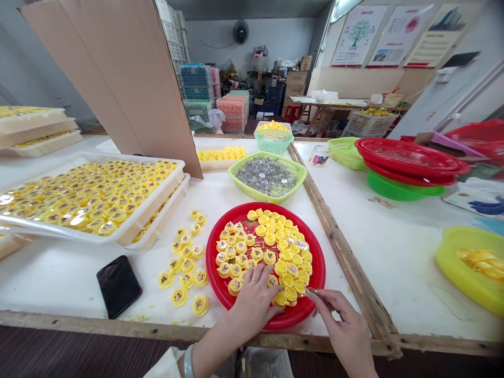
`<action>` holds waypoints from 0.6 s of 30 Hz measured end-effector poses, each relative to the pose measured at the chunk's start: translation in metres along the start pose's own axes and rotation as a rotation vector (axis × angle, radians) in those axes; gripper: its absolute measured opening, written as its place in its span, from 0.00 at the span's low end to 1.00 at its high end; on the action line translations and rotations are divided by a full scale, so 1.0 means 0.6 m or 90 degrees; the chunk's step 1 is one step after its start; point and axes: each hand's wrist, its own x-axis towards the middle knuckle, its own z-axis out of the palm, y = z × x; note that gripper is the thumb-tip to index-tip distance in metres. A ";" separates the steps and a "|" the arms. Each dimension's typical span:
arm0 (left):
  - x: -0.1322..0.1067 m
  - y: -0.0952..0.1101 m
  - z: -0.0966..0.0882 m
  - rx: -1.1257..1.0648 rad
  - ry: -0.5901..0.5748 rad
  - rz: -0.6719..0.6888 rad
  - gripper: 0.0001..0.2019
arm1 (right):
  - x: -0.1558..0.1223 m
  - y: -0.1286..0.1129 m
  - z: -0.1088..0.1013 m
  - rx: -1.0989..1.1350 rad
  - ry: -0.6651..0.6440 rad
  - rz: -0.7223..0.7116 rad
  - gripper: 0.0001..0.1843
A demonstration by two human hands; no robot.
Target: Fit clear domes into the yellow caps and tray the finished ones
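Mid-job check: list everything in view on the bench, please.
red plate: one, red, front centre of bench
yellow caps: dozens, yellow, on the plate
loose caps: over a dozen, yellow, left of plate
phone: one, black, front left
white trays: two stacked, white, left, holding yellow caps
green basket: one, green, behind plate, holds silvery pieces
teal basket: one, teal, farther back
round trays: stack, red over green, right
basin: one, yellow-green, right edge
left hand: one, fingers spread on plate's caps
right hand: one, fingers pinch thin silvery item at plate's rim
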 end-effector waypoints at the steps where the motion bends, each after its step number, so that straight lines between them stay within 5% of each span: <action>1: 0.005 -0.003 0.002 0.003 -0.005 0.004 0.13 | -0.002 -0.001 -0.001 0.011 0.005 0.013 0.13; 4: 0.008 -0.017 -0.006 -0.002 -0.015 0.024 0.13 | -0.008 0.000 -0.004 0.033 0.003 0.038 0.14; 10: -0.027 -0.025 -0.041 -0.051 -0.017 0.012 0.31 | -0.015 0.011 0.002 0.062 0.004 0.087 0.15; 13: -0.036 -0.012 -0.029 -0.048 0.030 -0.057 0.22 | -0.016 0.014 0.011 0.084 -0.003 0.102 0.15; 18: -0.017 0.006 0.017 0.025 0.073 -0.119 0.24 | -0.014 0.007 0.019 0.092 -0.013 0.090 0.16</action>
